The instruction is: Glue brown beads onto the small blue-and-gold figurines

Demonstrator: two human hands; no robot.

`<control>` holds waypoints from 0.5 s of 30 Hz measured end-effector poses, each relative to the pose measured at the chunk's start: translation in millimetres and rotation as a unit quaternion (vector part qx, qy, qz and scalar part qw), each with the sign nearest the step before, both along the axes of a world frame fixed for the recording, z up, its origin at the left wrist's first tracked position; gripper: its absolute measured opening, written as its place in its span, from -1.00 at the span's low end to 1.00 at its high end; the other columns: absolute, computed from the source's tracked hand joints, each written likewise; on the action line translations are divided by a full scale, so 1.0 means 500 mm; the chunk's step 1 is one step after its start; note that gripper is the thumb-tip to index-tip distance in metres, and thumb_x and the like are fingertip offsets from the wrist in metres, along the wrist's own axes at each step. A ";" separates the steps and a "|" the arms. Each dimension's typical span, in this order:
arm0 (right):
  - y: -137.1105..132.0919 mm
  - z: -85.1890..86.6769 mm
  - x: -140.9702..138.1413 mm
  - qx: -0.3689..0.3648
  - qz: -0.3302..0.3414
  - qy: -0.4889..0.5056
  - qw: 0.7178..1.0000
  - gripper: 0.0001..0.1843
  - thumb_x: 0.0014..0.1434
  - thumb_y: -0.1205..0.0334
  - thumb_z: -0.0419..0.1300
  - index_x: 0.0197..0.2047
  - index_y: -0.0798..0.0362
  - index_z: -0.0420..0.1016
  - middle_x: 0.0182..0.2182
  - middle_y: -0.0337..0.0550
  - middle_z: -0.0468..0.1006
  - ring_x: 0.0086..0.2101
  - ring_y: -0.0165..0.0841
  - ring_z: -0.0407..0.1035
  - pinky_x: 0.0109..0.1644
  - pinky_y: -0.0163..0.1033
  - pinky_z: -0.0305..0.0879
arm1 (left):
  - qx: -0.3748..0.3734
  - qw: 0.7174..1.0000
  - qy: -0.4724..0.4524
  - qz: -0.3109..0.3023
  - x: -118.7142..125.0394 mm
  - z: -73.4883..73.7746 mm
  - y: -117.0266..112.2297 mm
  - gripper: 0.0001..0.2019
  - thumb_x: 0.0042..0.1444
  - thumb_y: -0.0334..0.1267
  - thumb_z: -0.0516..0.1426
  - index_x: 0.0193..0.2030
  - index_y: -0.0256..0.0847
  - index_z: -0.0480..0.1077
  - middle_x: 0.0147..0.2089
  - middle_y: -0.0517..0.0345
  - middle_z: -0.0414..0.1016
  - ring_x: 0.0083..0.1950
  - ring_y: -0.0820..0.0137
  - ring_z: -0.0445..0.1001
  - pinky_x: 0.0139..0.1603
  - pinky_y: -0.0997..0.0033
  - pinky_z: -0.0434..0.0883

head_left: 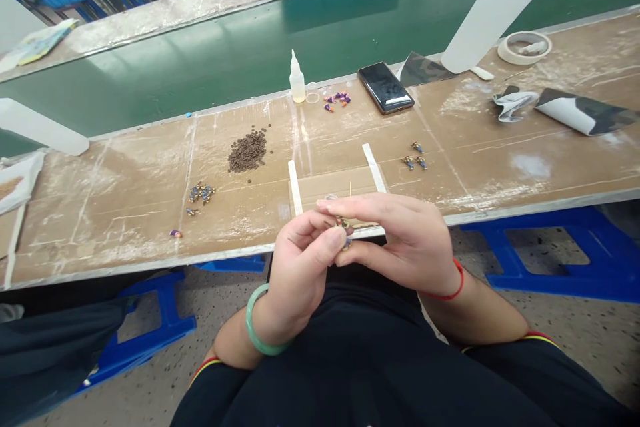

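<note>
Close to the table's front edge, my left hand [305, 260] pinches a tiny painted figurine [342, 222] between thumb and fingers. My right hand [410, 237] closes on it from the other side with thumb and index finger. Fingers cover most of the figurine, so its shape is only partly visible. Beneath the hands lies a cardboard piece [330, 187] with white tape strips [295, 187] and a thin stick [350, 188]. Similar small blue-and-gold figurines [201, 192] sit in a cluster on the left, with a few more figurines [415, 160] on the right.
Small brown discs [249, 150] are heaped left of centre. Toward the back stand a dropper bottle [297, 80], purple-and-orange pieces [338, 100] and a phone [385, 87]. A tape roll [525, 48] and a white bottle [495, 14] are at right. Behind runs a green belt [200, 60].
</note>
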State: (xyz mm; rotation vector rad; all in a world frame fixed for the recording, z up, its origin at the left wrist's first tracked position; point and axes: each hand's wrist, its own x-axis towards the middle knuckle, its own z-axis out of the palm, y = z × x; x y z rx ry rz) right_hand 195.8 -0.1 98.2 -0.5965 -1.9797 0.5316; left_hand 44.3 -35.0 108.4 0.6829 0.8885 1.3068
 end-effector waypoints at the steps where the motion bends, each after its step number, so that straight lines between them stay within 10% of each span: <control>1: 0.000 0.000 0.000 0.000 -0.001 0.003 1.000 -0.65 0.31 0.17 0.36 0.12 0.06 0.50 -0.01 -0.10 0.66 0.01 -0.34 0.57 0.12 -0.29 0.57 | -0.009 1.000 -0.005 -0.006 -0.001 -0.001 0.001 -0.63 -0.17 -0.06 0.49 -0.52 -0.23 0.45 -0.51 0.25 0.42 -0.49 0.55 0.31 -0.43 0.53 0.36; 15: -0.007 0.012 -0.006 -0.050 -0.018 0.023 0.998 -0.63 0.25 0.06 0.41 0.05 0.04 0.57 -0.05 -0.13 0.68 -0.06 -0.29 0.61 0.07 -0.28 0.58 | -0.040 0.998 0.004 -0.043 -0.006 0.002 0.000 -0.62 -0.12 0.00 0.44 -0.55 -0.23 0.44 -0.56 0.23 0.40 -0.57 0.58 0.18 -0.50 0.50 0.26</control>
